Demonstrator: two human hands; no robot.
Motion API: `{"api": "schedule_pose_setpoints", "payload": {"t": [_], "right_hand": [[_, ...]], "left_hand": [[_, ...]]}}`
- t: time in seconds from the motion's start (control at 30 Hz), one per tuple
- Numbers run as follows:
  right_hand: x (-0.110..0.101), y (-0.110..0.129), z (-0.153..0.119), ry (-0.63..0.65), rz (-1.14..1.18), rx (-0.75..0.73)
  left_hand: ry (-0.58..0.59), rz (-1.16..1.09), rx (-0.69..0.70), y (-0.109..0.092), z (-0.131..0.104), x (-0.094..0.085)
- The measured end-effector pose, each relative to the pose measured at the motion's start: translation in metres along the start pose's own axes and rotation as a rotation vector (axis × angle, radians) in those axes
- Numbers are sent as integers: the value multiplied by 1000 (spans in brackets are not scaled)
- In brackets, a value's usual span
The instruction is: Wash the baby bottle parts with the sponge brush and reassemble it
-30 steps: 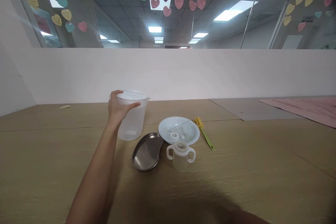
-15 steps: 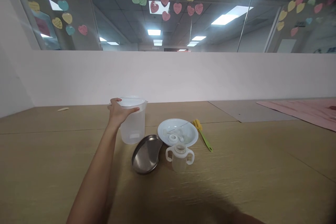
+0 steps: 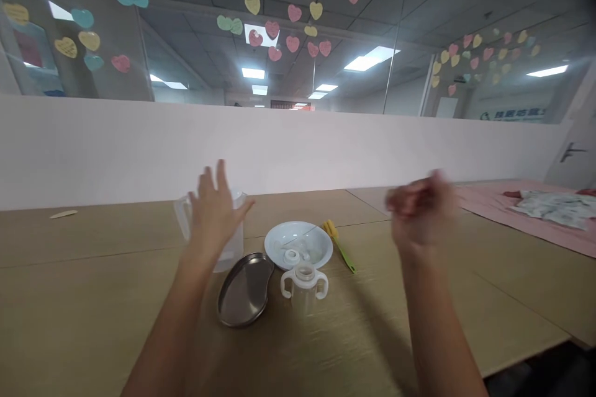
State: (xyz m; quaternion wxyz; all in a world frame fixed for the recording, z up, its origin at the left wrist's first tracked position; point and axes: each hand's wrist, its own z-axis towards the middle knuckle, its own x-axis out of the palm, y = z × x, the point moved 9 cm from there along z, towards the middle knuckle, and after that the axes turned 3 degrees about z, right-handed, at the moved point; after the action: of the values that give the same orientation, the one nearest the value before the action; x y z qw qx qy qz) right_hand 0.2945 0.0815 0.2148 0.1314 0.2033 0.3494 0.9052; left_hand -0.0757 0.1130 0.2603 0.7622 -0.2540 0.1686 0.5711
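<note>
My left hand is raised in front of a translucent plastic pitcher, its fingers spread and nothing in them. It hides much of the pitcher. Over the table at the right, my right hand is in the air with its fingers curled, smeared by motion. Between the hands stands an upright baby bottle with two white handles and an open top. Behind it, a white bowl holds a white ring cap and small clear parts. A steel kidney dish lies left of the bottle.
A yellow-headed bottle brush with a green handle lies right of the bowl. A pink cloth with a patterned cloth on it covers the far right. A white wall runs behind the wooden table.
My left hand has let go of the pitcher's rim and spread its fingers. My right hand has risen into view from the bottom edge. The view has turned right.
</note>
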Motion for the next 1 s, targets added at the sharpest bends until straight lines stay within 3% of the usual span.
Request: {"api": "schedule_pose_setpoints", "payload": {"t": [0.03, 0.1, 0.13, 0.2, 0.27, 0.33, 0.53, 0.7, 0.87, 1.0], "right_hand": [[7, -18, -1, -9, -59, 52], [19, -67, -10, 23, -212, 185], [23, -90, -16, 43, -264, 220], [21, -135, -30, 111, -585, 303], [17, -163, -38, 168, -831, 294], [12, -179, -43, 208, -1022, 281], [23, -214, -62, 486, -1253, 316], [23, -231, -69, 558, -1233, 311], [13, -231, -57, 455, -1147, 216], [-3, -215, -45, 245, -1086, 164]], "left_hand": [[35, -28, 98, -21, -3, 10], [221, -90, 208, -49, -16, 49], [366, -104, 236, -57, -27, 75], [659, -123, 294, -66, -55, 126], [767, -95, 319, -67, -77, 158], [797, -57, 339, -66, -90, 177], [814, -53, 343, -64, -101, 190], [788, -115, 287, -63, -97, 186], [650, -255, 145, -60, -84, 182], [391, -783, -144, -43, -67, 173]]}}
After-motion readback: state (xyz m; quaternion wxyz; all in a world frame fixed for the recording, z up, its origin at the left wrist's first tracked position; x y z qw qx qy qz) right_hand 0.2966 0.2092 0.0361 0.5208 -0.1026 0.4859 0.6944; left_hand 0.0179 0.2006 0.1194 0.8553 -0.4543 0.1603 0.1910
